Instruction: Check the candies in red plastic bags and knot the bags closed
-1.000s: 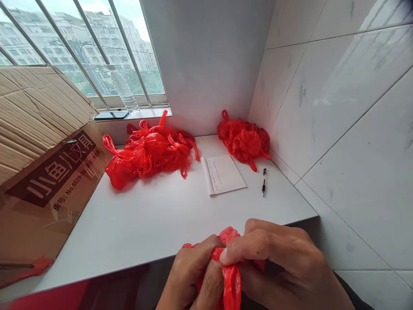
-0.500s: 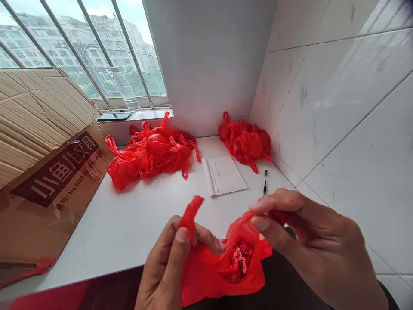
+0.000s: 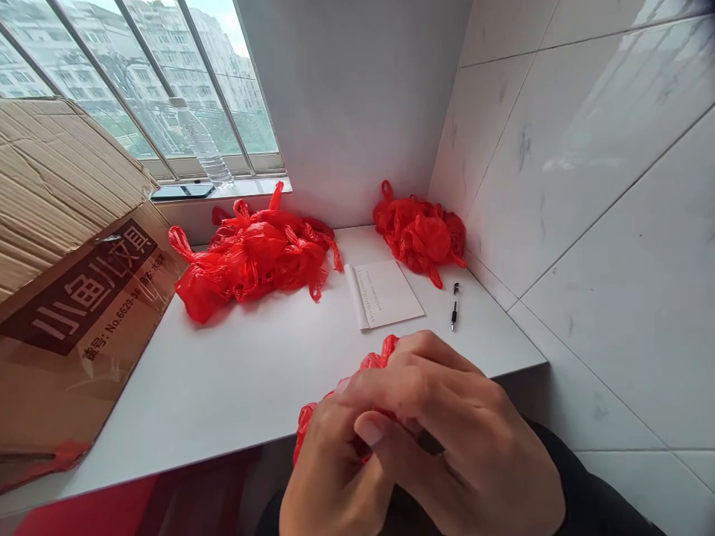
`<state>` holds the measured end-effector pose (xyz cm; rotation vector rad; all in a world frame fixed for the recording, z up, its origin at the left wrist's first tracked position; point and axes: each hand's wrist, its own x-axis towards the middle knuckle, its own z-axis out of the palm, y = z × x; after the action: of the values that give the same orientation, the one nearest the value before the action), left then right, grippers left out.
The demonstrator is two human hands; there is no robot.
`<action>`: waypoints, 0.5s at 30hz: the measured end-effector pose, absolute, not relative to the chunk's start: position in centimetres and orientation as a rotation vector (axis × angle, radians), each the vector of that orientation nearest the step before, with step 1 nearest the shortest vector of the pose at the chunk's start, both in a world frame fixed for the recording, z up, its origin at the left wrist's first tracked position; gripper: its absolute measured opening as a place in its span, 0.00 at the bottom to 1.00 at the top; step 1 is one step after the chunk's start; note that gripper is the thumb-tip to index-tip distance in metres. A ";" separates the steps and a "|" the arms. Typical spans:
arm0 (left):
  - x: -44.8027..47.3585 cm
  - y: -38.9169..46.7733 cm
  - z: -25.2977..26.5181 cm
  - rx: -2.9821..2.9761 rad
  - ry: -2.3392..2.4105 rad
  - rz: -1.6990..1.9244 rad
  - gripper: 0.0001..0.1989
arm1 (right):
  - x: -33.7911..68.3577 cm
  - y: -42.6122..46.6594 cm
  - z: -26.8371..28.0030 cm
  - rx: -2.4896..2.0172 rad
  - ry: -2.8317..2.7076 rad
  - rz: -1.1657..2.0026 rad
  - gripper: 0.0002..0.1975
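Note:
Both hands are together at the table's front edge, closed round a red plastic bag [image 3: 304, 428]. My left hand [image 3: 335, 465] grips the bag from the left, its fingers mostly covered by the other hand. Over it lies my right hand [image 3: 447, 424], thumb and fingers bent in on the gathered plastic. Crumpled red film shows beyond the knuckles and to the left; the rest of the bag and its contents are hidden behind the hands.
Tied red bags [image 3: 251, 257] are heaped at the back left, with a second heap [image 3: 421, 234] in the back corner. Between them lie a notepad [image 3: 388, 294] and a pen [image 3: 454, 316]. A cardboard box [image 3: 83, 313] stands left; a bottle [image 3: 201, 141] and phone [image 3: 182, 191] rest on the sill.
My hands have come together, the right moving left over the left. The bag's handles, held apart before, are now gathered between them, and its opening with the red packets inside is out of sight.

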<state>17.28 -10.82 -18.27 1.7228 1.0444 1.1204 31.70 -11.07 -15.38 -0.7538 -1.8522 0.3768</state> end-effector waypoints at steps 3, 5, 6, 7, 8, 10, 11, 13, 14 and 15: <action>16.3 -10.3 -17.9 1.758 1.051 1.031 0.21 | 32.7 -9.9 -15.7 -0.811 -1.859 0.347 0.21; 15.8 -10.3 -17.7 1.653 1.156 1.017 0.23 | 33.3 -9.1 -16.1 -0.855 -1.886 0.440 0.19; 15.7 -10.4 -17.7 1.572 1.218 1.007 0.23 | 33.4 -8.9 -16.3 -0.863 -1.888 0.493 0.14; 15.5 -10.4 -17.7 1.480 1.272 1.007 0.23 | 33.5 -8.7 -16.5 -0.869 -1.875 0.532 0.08; 15.2 -10.4 -17.8 1.392 1.309 1.012 0.21 | 33.6 -8.6 -16.7 -0.879 -1.849 0.555 0.04; 14.7 -9.9 -17.8 1.290 1.255 1.022 0.18 | 33.6 -8.8 -17.0 -0.886 -1.806 0.576 0.04; 14.3 -9.5 -17.7 1.287 1.171 1.009 0.18 | 33.6 -8.9 -17.1 -0.871 -1.810 0.595 0.04; 13.8 -8.7 -17.6 1.354 1.005 0.935 0.15 | 33.5 -9.1 -17.2 -0.826 -1.836 0.668 0.05; 13.6 -8.3 -17.5 1.416 0.953 0.895 0.13 | 33.4 -9.1 -17.2 -0.818 -1.834 0.699 0.06; 13.5 -8.1 -17.3 1.486 0.933 0.859 0.12 | 33.3 -9.0 -17.3 -0.822 -1.821 0.718 0.07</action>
<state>13.51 -8.07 -17.34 1.4863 0.9331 0.8593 33.26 -9.04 -17.31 -0.8215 -1.8205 0.7184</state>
